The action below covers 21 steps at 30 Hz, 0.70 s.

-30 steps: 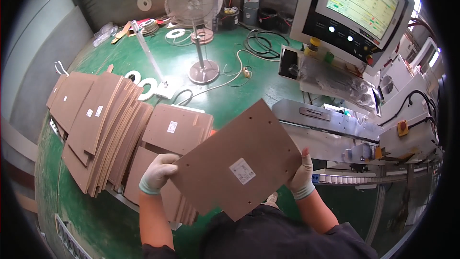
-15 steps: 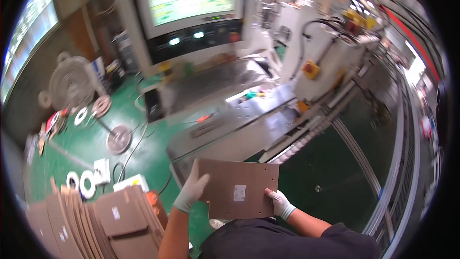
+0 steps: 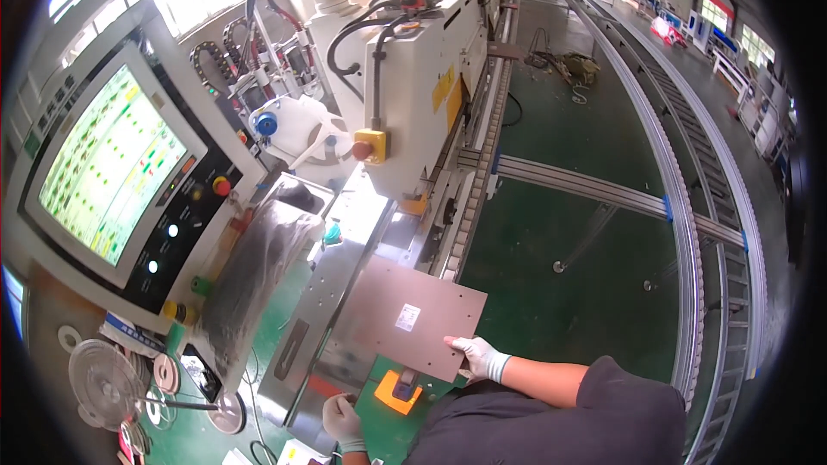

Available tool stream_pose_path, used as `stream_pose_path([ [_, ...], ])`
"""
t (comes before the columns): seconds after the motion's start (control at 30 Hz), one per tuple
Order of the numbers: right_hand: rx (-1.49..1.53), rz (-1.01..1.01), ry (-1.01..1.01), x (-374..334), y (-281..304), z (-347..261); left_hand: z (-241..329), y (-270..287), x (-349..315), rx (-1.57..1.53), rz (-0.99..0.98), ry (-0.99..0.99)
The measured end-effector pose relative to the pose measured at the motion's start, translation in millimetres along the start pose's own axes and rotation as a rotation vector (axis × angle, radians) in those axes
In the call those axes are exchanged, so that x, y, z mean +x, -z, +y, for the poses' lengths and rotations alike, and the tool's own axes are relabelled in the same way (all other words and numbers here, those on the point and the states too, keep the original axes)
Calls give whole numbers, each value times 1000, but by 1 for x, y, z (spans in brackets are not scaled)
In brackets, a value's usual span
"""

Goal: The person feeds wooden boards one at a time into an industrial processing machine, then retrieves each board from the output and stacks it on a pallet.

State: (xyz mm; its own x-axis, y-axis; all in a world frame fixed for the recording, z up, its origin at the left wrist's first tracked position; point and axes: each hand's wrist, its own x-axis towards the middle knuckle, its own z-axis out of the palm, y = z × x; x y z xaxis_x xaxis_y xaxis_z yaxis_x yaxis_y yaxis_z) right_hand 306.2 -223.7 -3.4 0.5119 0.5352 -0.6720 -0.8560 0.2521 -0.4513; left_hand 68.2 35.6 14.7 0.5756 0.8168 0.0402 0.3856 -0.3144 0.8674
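Right hand (image 3: 478, 360) is pinching the brown board (image 3: 439, 314) near its near right corner, thumb on top; left hand (image 3: 343, 420) is hanging loosely curled beside the metal table (image 3: 332, 280), apart from the board and apparently holding nothing. The board is lying partly over the table, ahead and rightward of the left hand, its long axis running crosswise to the table. Its right end is jutting past the table's edge, green floor (image 3: 568, 327) showing beyond; a control console (image 3: 185, 207) is standing left of the table.
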Motion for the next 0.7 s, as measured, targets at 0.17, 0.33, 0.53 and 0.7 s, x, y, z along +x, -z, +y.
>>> stream_pose_path([
  [0.17,100,166,53,30,-31,-29,23,-26,6,589,175,-458],
  [0.33,199,232,116,67,-19,-64,38,-25,2,646,59,-405],
  [0.53,214,264,252,115,0,-148,52,-30,7,840,43,-310],
  [0.7,298,169,297,165,41,-219,77,-32,15,825,-6,-256],
])
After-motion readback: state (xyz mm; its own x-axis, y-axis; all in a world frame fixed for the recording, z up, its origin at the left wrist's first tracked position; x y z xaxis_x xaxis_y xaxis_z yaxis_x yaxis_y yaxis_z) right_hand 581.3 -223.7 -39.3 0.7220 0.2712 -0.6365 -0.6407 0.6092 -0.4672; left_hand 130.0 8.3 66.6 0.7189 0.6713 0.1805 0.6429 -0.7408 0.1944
